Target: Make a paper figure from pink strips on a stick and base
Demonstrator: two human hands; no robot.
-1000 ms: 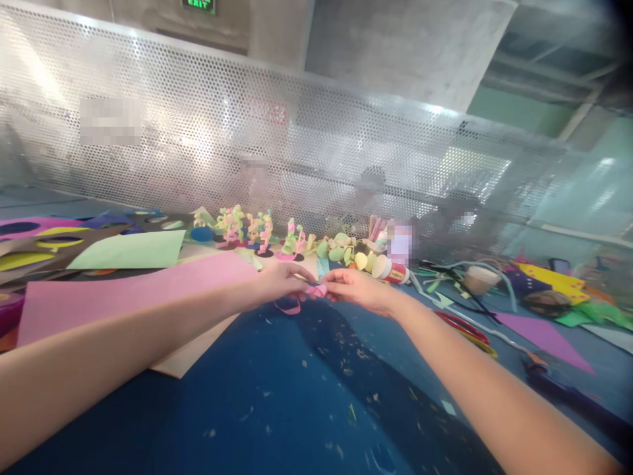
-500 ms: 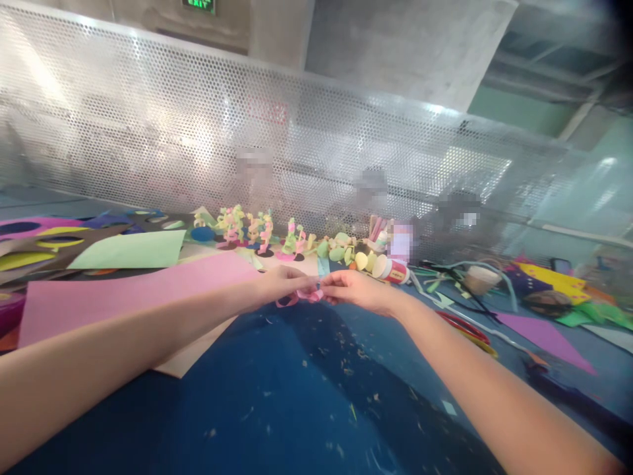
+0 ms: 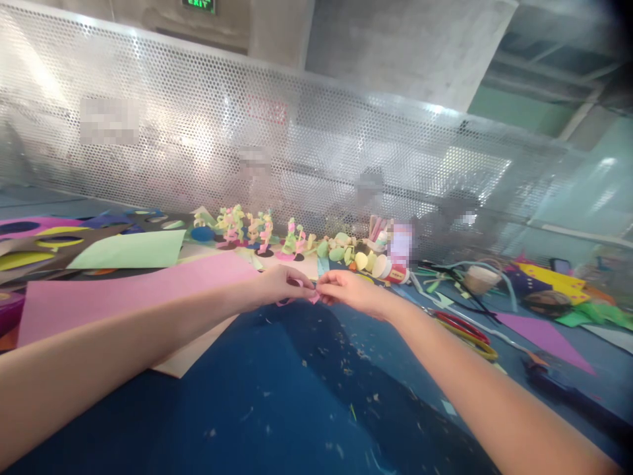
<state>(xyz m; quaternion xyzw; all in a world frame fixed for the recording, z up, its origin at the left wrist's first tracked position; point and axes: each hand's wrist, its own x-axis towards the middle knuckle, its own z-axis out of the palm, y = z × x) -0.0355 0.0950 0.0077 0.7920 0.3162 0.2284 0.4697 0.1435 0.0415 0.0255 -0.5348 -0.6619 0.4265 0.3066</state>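
Both hands meet near the middle of the view, fingertips almost touching, above the blue table. A small strip of pink paper (image 3: pixel 314 299) is pinched between them, mostly hidden by the fingers. My left hand (image 3: pixel 281 285) grips it with thumb and forefinger. My right hand (image 3: pixel 349 290) closes on its other side with bent fingers. Just behind the hands stand several small curled-paper figures (image 3: pixel 291 241) in pink, green and yellow. A white and red tub (image 3: pixel 390 269) lies on its side behind my right hand.
A large pink paper sheet (image 3: pixel 133 290) lies under my left forearm, with a pale green sheet (image 3: pixel 128 249) behind. Red- and yellow-handled scissors (image 3: pixel 467 335) rest beside my right forearm. A paper cup (image 3: pixel 479 280) stands farther right. A perforated metal screen (image 3: pixel 306 145) borders the table's back.
The pink paper loops that hung below the fingers now show less, bunched between the fingertips. My right hand has shifted slightly left, and more of the scissors shows.
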